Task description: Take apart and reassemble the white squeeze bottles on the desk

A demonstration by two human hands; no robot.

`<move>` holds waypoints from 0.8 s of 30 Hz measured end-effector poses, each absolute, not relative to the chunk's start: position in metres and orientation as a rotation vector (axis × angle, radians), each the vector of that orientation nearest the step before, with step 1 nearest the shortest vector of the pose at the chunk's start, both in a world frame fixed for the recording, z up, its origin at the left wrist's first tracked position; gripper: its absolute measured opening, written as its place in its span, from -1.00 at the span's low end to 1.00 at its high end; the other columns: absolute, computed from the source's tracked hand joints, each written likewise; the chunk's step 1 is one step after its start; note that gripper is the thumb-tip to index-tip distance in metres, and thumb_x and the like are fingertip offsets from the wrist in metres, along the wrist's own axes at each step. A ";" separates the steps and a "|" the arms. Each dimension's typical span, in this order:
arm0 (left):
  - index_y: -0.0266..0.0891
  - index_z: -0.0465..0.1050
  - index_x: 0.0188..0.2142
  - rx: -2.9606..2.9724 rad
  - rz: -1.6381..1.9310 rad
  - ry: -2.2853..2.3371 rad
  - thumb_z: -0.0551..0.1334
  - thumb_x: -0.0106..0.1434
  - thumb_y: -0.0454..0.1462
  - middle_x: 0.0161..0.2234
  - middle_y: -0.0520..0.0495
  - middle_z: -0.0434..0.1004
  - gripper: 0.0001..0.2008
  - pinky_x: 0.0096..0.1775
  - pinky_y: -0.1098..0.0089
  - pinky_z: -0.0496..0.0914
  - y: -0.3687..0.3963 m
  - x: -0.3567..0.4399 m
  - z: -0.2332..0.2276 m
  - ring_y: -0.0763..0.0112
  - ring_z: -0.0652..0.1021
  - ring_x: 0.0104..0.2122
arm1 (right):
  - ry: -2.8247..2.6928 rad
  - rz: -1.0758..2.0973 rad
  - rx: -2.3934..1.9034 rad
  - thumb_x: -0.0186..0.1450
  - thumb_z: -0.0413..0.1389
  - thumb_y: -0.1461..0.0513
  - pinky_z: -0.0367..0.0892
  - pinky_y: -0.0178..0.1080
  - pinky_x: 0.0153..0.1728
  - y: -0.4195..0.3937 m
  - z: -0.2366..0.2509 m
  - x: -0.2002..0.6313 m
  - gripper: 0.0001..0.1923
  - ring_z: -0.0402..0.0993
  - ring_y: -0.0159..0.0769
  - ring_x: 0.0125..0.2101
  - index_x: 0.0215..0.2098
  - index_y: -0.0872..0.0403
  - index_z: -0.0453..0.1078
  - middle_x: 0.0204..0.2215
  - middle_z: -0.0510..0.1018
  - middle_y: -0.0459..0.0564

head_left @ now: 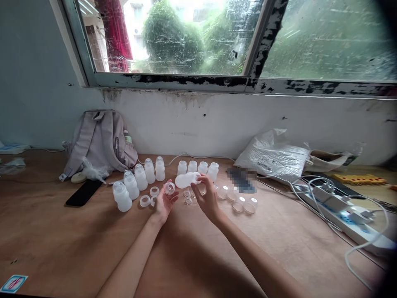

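In my left hand (165, 203) a small clear ring-shaped cap (170, 188) is held between thumb and fingers. My right hand (207, 198) grips a frosted white bottle (185, 180) by one end, tilted on its side, its other end pointing toward the left hand. The cap and the bottle look apart. Around my left hand lie several white rings (144, 201). Beneath the bottle are small clear rings (188, 201), partly hidden by my right hand. Behind it stand several open frosted bottles (202, 167). Clear round lids (238, 206) lie to the right.
Capped bottles (141, 177) stand in a slanting row at left, near a black phone (83, 193) and a backpack (99, 138). At right are a blurred dark object (243, 181), a silvery plastic bag (274, 155) and a power strip (347, 219) with trailing white cables.
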State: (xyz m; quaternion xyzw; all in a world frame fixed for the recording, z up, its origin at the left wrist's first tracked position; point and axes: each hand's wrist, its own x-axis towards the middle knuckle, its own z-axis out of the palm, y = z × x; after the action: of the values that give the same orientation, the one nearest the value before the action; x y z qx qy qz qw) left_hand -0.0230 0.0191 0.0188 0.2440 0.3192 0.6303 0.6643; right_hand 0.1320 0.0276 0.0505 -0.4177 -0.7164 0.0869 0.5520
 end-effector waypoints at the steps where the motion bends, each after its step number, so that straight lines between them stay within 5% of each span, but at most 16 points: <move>1: -0.18 0.29 -0.05 0.557 1.414 0.719 0.09 0.14 -0.13 -0.23 -0.08 0.44 -0.61 -0.30 0.42 0.40 0.017 -0.021 0.019 0.45 0.51 -0.37 | -1.654 0.203 -0.975 0.20 -0.01 0.23 0.25 -0.17 -0.16 0.019 0.049 0.138 -0.81 0.30 -0.22 -0.14 -0.20 0.04 0.17 -0.20 0.34 0.05; 9: -0.11 0.13 0.04 0.706 1.354 0.648 0.24 0.02 -0.37 -0.26 -0.02 0.41 -0.42 -0.10 0.35 0.31 -0.003 -0.001 0.019 0.39 0.47 -0.20 | -1.823 0.236 -0.962 0.15 0.05 0.24 0.30 -0.14 -0.21 -0.008 0.011 0.152 -0.61 0.34 -0.19 -0.21 -0.07 0.03 0.08 -0.21 0.36 0.07; 18: -0.23 0.31 -0.19 0.905 1.256 0.773 0.32 -0.06 -0.27 -0.27 -0.06 0.41 -0.60 -0.28 0.46 0.32 -0.007 0.006 0.014 0.38 0.44 -0.26 | -1.989 0.186 -1.137 0.10 0.12 0.11 0.29 -0.15 -0.28 -0.005 -0.004 0.154 -0.55 0.35 -0.14 -0.25 -0.09 0.06 0.14 -0.24 0.40 0.08; 24: -0.25 0.33 -0.28 1.168 1.269 0.909 0.36 -0.13 -0.28 -0.35 -0.02 0.40 -0.62 -0.28 0.44 0.33 -0.005 0.002 0.009 0.37 0.43 -0.29 | -2.130 0.051 -1.208 0.10 0.11 0.23 0.26 -0.19 -0.28 -0.003 -0.002 0.158 -0.63 0.36 -0.16 -0.27 -0.10 0.04 0.24 -0.29 0.44 0.05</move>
State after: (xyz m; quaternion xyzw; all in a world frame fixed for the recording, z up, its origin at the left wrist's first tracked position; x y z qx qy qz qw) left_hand 0.0022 -0.0049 0.0094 0.4956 0.3858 0.5389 0.5613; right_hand 0.1579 -0.0028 -0.0021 -0.4640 -0.8180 0.0194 0.3394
